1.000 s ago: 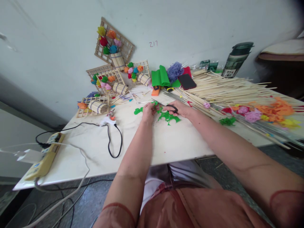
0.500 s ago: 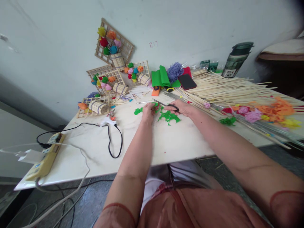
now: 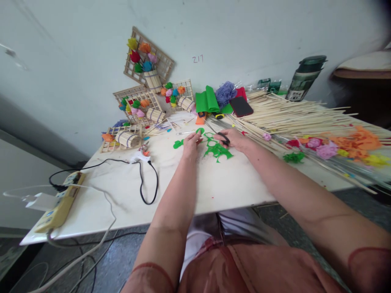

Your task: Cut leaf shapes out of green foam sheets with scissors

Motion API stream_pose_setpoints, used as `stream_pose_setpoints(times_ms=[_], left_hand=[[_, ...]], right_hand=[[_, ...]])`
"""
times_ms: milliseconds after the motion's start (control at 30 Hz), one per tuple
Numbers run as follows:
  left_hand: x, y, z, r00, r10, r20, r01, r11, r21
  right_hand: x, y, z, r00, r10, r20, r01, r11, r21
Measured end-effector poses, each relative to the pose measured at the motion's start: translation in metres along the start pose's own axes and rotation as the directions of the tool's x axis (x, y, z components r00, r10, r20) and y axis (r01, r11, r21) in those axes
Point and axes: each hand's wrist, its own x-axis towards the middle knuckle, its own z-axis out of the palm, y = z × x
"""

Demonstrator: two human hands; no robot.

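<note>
My left hand pinches a small rounded piece of green paper, which sticks up past the fingertips. In my right hand is a pair of scissors with black handles, its blades pointing up and left, apart from the pinched piece. Green paper scraps with cut-out gaps lie on the white table between and below my hands. Just left of my left hand rest some rounded green cut pieces.
Behind are stick lattices with paper flowers, a green paper roll, purple string and a phone. Many thin sticks and crumpled paper flowers spread rightward. A glue gun and power strip occupy the left.
The scissors have swung away from the green piece, their blades now pointing more upward. The rounded green piece now shows above my left fingertips.
</note>
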Motion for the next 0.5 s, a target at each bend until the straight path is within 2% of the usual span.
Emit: stream_pose_setpoints(times_ms=[500], left_hand=[[-0.0054,0.0031,0.0075,0.998,-0.066,-0.014,0.064,0.994,-0.087]], right_hand=[[-0.0081,-0.0074,0.0081,0.999,0.01,0.041,-0.009,1.0,-0.023]])
